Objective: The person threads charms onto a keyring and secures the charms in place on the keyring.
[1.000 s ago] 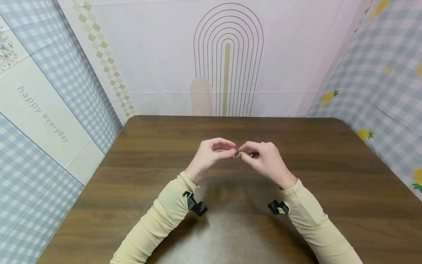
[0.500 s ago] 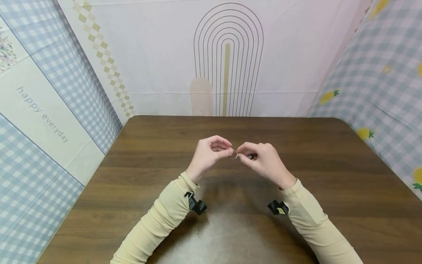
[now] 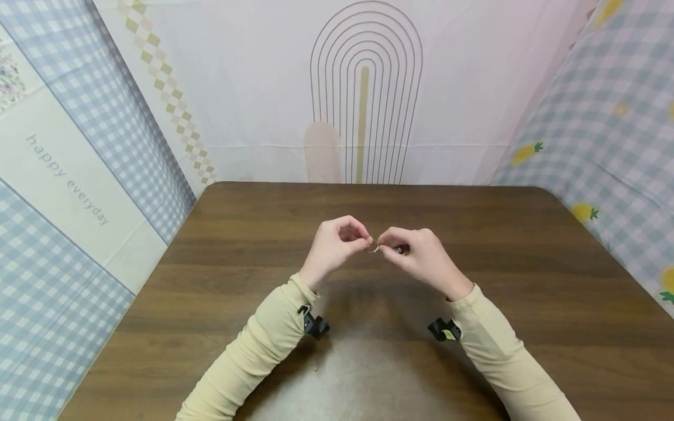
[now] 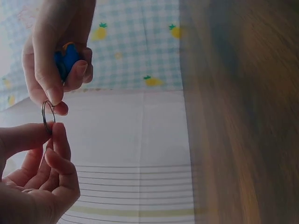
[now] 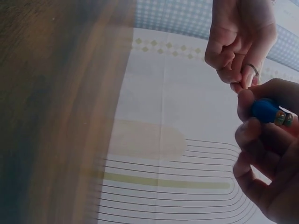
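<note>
A thin metal key ring (image 4: 44, 114) is stretched between the fingertips of both hands, above the table. My left hand (image 3: 337, 242) pinches one side of it between thumb and forefinger, the other fingers loosely bent. At the opposite side, my right hand (image 3: 418, 251) pinches with thumb and forefinger. Tucked in the right hand's curled fingers is a small blue trinket (image 5: 265, 111) with gold-coloured and orange parts. Much of this trinket is hidden by the fingers, so I cannot tell its kind.
The brown wooden table (image 3: 253, 234) spreads under both forearms. A white patterned cloth (image 3: 253, 93) hangs behind its far edge, with checked cloths at both sides. Black camera mounts (image 3: 316, 327) sit at both wrists. A tiny pale speck (image 3: 315, 369) lies near the left forearm.
The left hand has drawn slightly left and its grip on the ring has shifted, so more of the ring shows between the hands. The right hand has barely moved.
</note>
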The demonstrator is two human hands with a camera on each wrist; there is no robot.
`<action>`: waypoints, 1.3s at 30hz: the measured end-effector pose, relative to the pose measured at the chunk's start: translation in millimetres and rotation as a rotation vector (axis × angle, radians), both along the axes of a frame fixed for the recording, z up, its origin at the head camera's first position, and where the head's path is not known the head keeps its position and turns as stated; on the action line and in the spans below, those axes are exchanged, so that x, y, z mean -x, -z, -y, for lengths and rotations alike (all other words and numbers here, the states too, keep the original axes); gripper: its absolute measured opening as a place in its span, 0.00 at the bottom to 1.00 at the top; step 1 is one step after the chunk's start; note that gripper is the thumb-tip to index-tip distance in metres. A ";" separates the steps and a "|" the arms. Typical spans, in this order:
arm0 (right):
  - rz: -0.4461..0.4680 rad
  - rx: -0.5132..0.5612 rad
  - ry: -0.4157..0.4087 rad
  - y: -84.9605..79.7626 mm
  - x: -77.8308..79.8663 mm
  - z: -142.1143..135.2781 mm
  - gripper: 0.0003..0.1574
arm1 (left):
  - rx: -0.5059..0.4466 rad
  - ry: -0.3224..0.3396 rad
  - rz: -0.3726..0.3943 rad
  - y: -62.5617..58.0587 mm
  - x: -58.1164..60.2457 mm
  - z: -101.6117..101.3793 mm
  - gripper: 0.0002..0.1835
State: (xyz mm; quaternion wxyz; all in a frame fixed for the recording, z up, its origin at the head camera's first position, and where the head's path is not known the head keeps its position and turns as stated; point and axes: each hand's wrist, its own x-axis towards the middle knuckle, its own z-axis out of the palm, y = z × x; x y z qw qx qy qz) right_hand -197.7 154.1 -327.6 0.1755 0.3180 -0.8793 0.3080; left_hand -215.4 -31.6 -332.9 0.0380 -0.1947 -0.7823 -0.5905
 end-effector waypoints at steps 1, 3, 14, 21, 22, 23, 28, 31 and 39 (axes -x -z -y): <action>0.030 0.000 -0.006 1.0 1.2 0.0 0.04 | 0.043 -0.010 -0.028 0.6 0.9 -0.3 0.04; 0.107 -0.010 -0.020 4.5 4.3 -0.1 0.04 | 0.136 -0.019 -0.064 2.6 3.0 -0.8 0.04; 0.418 -0.256 -0.231 44.7 17.2 3.8 0.05 | 0.724 0.171 -0.082 25.8 10.7 -1.3 0.05; 0.508 -0.327 -0.329 56.2 13.2 8.5 0.09 | 0.831 0.251 -0.103 35.2 9.5 -2.1 0.05; 0.512 -0.331 -0.332 57.3 12.9 8.7 0.09 | 0.841 0.255 -0.097 36.7 9.4 -2.2 0.06; 0.513 -0.333 -0.333 58.3 12.8 8.8 0.09 | 0.849 0.257 -0.093 38.6 9.6 -2.3 0.06; 0.502 -0.354 -0.312 59.9 12.5 8.8 0.11 | 0.873 0.258 -0.083 45.9 10.8 -1.5 0.07; 0.496 -0.373 -0.295 59.7 12.4 8.7 0.12 | 0.885 0.268 -0.073 48.2 11.0 -0.1 0.07; 0.453 -0.408 -0.311 55.3 17.6 8.2 0.12 | 0.890 0.275 -0.069 43.4 13.3 2.7 0.07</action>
